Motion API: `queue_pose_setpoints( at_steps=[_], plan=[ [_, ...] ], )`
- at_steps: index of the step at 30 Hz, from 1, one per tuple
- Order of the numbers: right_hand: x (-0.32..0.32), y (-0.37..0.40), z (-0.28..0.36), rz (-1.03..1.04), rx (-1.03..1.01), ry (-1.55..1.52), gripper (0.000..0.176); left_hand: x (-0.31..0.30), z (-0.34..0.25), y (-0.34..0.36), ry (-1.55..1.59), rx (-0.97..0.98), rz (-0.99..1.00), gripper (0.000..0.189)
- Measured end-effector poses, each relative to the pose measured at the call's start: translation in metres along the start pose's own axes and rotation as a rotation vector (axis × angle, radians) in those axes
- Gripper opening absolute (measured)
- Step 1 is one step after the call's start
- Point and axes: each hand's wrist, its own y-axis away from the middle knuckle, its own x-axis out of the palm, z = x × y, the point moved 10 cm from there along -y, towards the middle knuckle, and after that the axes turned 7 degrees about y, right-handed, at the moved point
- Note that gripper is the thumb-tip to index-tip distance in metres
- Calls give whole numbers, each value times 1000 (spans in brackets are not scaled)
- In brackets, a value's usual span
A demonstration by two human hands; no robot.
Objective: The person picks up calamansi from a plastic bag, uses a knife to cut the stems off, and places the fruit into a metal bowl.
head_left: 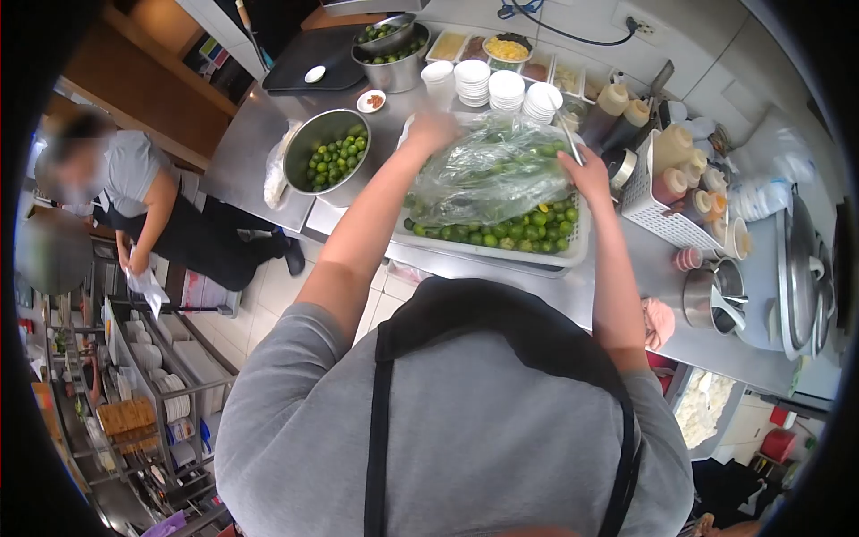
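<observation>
**Q:** Hands, fig. 1: what do they hold?
**A:** Left hand (434, 132) and right hand (586, 174) each clutch 1 end of the bag (488, 174), clear crinkled film, over the tray (501, 255).
**Q:** Step?
**A:** Probably emptying limes (528, 231), small, round and glossy, into the white slotted tray. Next calls for a steady 2-handed tilt, since the film is slippery.

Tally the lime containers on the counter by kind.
metal bowls: 3
white crate: 1
clear plastic bag: 1
Total: 5
</observation>
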Motion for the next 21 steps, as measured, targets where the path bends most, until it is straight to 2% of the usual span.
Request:
queue_pose_setpoints(
  at_steps=[1,3,4,6,8,10,11,12,15,17,21],
  plan=[
    [-1,-12,1,-10,0,-2,45,3,1,-3,34,-2,4,27],
    [28,-23,-3,289,44,195,41,8,5,-7,66,0,5,25],
    [29,-22,-3,284,45,194,41,9,12,-8,105,-19,-18,23],
    [21,-25,5,136,-10,232,33,2,21,-8,145,-31,-46,22],
    [18,-23,9,109,-52,190,27,-36,29,6,604,40,-300,16],
    [4,-12,26,89,-61,-202,19,-46,42,-2,624,62,-342,15],
    [2,-6,35,165,-22,-382,11,-63,44,-1,725,114,-395,14],
    [-9,1,48,165,25,-388,9,-83,41,6,826,167,-448,14],
    [-20,4,61,123,1,-419,11,-137,26,26,999,174,-449,16],
    [-31,9,73,54,-89,-438,11,-157,23,30,1046,159,-462,16],
    [-44,20,83,-50,-128,-503,10,-165,12,36,1008,164,-458,17]
  ],
)
